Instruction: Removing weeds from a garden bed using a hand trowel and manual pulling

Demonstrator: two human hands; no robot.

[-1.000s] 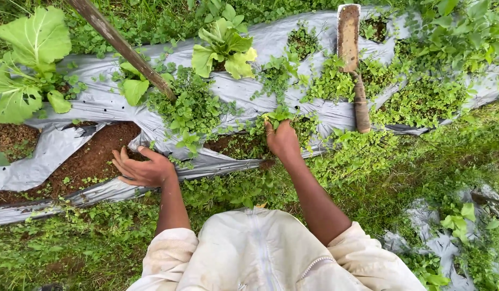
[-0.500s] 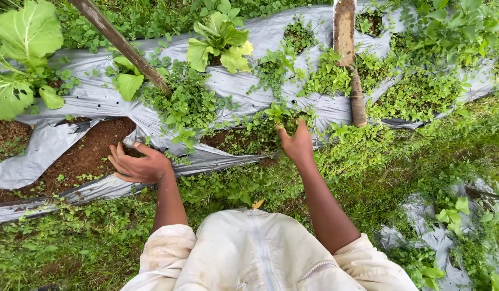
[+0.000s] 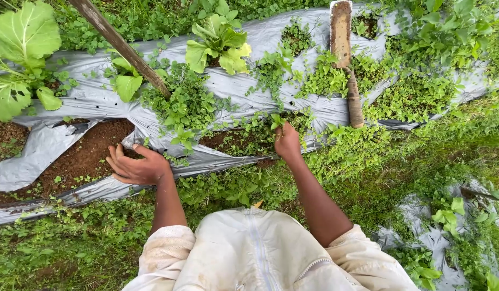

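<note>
My left hand (image 3: 133, 166) rests flat with fingers spread on the torn edge of the grey plastic mulch sheet (image 3: 88, 99), beside a patch of bare brown soil (image 3: 79, 159). My right hand (image 3: 286, 141) is closed around a small green weed (image 3: 276, 119) growing out of a soil opening in the sheet. Both arms reach forward from cream sleeves. Leafy weeds crowd the opening around the right hand.
A trowel-like tool (image 3: 343, 48) with a soil-caked blade and wooden handle lies on the sheet to the right. A wooden stick (image 3: 120, 46) slants across the upper left. Large-leaved vegetable plants (image 3: 217, 43) grow through the plastic. Grass and more plastic lie at the lower right.
My right hand has shifted a little to the right and closed on a weed. My left hand has stayed on the sheet's edge.
</note>
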